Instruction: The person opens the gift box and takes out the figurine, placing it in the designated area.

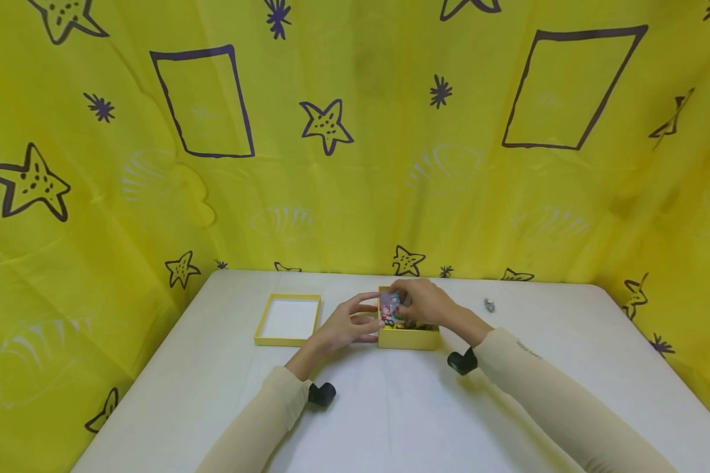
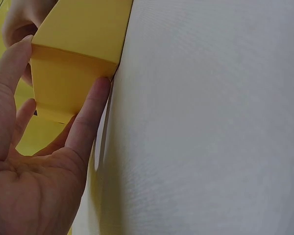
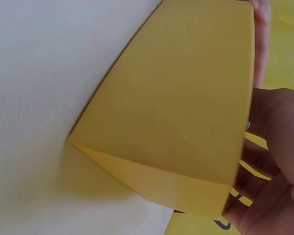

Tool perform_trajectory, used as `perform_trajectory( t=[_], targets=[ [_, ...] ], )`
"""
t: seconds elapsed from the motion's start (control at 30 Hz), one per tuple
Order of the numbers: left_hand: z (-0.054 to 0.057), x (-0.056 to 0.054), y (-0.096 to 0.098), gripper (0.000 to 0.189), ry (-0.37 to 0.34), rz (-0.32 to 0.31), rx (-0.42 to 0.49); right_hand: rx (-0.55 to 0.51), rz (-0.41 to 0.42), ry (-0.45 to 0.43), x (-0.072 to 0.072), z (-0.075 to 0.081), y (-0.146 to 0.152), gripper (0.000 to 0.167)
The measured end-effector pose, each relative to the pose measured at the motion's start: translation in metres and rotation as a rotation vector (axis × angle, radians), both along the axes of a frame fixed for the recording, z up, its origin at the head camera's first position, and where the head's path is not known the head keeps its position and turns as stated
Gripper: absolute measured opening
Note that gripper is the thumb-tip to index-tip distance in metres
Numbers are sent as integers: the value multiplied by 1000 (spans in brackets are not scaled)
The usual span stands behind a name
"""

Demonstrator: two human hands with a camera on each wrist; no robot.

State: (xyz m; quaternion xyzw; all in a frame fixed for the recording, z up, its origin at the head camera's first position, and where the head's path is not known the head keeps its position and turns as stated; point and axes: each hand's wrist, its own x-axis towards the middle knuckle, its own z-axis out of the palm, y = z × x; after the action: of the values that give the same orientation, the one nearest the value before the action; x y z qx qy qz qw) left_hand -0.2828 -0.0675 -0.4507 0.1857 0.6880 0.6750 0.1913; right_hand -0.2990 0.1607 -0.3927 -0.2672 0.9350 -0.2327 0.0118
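A yellow box (image 1: 409, 339) stands on the white table with its top uncovered. Inside it lie small colourful objects (image 1: 388, 314), pink, blue and dark, too small to name surely. My left hand (image 1: 346, 324) rests fingertips against the box's left end, the fingers (image 2: 90, 112) fairly straight and the thumb at the upper edge. Over the box's top reaches my right hand (image 1: 427, 303), fingers pointing down among the contents. From the right wrist view, the box wall (image 3: 171, 93) covers the fingertips of the right hand (image 3: 279, 161), so whether they pinch anything is hidden.
Left of the box lies a shallow yellow lid (image 1: 287, 319) with its white inside facing up. A small silvery object (image 1: 489, 305) sits on the table (image 1: 384, 420) to the right. Behind the table hangs a yellow curtain (image 1: 367, 197) with starfish drawings.
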Motion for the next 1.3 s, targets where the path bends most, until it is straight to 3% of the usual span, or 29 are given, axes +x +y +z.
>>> perform_trajectory(
  t=[0.63, 1.3],
  targets=[
    [-1, -1, 0, 70, 10, -2, -14, -168, 33, 29, 4, 13, 26, 37],
    [0, 0, 0, 70, 4, 4, -15, -215, 18, -7, 5, 14, 49, 37]
  ],
)
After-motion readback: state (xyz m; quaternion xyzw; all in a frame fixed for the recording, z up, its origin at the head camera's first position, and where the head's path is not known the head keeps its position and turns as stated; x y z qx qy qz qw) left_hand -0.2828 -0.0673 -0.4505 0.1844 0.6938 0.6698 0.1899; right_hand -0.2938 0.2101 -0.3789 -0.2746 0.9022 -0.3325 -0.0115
